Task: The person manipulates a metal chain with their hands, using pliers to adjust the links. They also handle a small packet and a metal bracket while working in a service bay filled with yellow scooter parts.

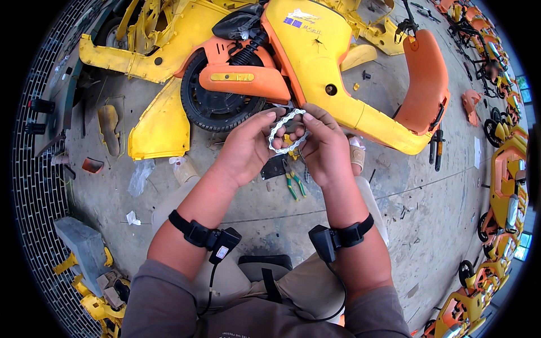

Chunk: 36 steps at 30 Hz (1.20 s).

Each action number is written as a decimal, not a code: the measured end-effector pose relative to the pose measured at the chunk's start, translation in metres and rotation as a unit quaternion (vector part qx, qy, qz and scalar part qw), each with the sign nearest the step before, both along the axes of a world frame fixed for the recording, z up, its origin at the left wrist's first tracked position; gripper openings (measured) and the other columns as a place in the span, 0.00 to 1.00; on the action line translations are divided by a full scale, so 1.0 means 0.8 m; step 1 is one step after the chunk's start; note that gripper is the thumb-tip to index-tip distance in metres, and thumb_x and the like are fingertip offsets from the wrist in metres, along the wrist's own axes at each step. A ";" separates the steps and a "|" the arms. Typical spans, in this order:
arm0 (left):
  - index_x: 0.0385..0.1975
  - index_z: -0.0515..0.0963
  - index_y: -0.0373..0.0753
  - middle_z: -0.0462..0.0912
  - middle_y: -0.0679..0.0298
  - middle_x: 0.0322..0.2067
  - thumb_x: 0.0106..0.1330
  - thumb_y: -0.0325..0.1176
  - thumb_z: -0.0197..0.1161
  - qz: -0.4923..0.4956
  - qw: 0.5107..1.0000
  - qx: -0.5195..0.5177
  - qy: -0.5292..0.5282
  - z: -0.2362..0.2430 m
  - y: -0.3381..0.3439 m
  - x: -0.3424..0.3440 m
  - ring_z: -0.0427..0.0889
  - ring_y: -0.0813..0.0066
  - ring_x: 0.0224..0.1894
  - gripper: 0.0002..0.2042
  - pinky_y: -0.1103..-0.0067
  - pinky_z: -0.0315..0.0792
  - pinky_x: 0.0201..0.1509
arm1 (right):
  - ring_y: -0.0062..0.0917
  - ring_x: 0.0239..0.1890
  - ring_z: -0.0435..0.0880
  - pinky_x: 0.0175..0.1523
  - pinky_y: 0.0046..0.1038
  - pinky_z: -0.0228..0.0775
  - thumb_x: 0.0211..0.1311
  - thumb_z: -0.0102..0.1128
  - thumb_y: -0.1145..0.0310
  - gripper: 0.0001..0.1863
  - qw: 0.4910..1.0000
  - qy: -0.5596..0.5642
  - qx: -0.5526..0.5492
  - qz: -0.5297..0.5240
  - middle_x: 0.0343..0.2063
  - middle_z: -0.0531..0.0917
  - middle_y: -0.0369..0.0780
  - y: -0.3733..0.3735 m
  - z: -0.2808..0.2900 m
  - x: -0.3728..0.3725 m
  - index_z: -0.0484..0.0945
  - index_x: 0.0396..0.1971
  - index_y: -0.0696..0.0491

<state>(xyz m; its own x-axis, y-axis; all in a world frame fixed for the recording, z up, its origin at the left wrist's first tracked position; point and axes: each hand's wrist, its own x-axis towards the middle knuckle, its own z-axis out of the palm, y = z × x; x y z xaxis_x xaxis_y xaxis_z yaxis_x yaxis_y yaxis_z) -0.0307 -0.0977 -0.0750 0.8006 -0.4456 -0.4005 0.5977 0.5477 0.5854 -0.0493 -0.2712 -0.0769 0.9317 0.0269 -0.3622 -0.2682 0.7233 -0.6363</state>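
A short silver roller chain (274,135) is bent into a loop between my hands, just in front of the scooter. My left hand (249,145) has its fingers closed on the loop's left side. On the other side, my right hand (327,145) pinches the upper right part between thumb and fingers. Some fingertips are hidden behind the chain. Below my hands, pliers with green and yellow handles (294,184) lie on the floor beside a small dark flat piece (273,168).
A yellow and orange scooter (307,50) lies tipped ahead, its black wheel (194,96) close to my left hand. Yellow body panels (163,127) rest at the left. A clear plastic bag (141,177) sits nearby. Several scooters (507,163) line the right side.
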 end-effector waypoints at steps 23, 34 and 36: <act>0.60 0.70 0.37 0.79 0.59 0.42 0.72 0.40 0.55 0.070 0.994 -0.084 0.006 0.020 0.007 0.007 0.76 0.74 0.35 0.20 0.77 0.70 0.42 | 0.28 0.39 0.79 0.50 0.31 0.71 0.70 0.54 0.60 0.20 0.991 -0.027 0.122 0.050 0.45 0.83 0.46 -0.001 0.015 0.002 0.72 0.53 0.60; 0.58 0.73 0.34 0.82 0.61 0.42 0.73 0.33 0.54 0.008 0.989 0.102 -0.106 0.026 0.015 0.010 0.80 0.76 0.40 0.17 0.78 0.73 0.43 | 0.21 0.37 0.78 0.46 0.24 0.71 0.70 0.58 0.63 0.13 0.982 0.025 -0.018 0.186 0.38 0.83 0.36 0.001 0.018 0.000 0.79 0.42 0.59; 0.58 0.74 0.34 0.83 0.61 0.43 0.72 0.33 0.55 0.000 0.989 0.116 -0.097 0.025 0.020 0.012 0.80 0.75 0.41 0.17 0.77 0.73 0.44 | 0.21 0.35 0.77 0.45 0.25 0.70 0.69 0.59 0.63 0.12 0.985 0.022 0.004 0.173 0.36 0.82 0.36 0.000 0.019 0.000 0.79 0.40 0.58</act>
<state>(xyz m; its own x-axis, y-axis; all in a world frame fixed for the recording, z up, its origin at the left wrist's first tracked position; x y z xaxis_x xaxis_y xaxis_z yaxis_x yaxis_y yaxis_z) -0.0210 -0.0816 -0.0550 0.8722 -0.3611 -0.3299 0.4617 0.3854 0.7989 -0.0493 -0.2710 -0.0619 0.8494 0.3426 -0.4014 -0.5271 0.5883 -0.6133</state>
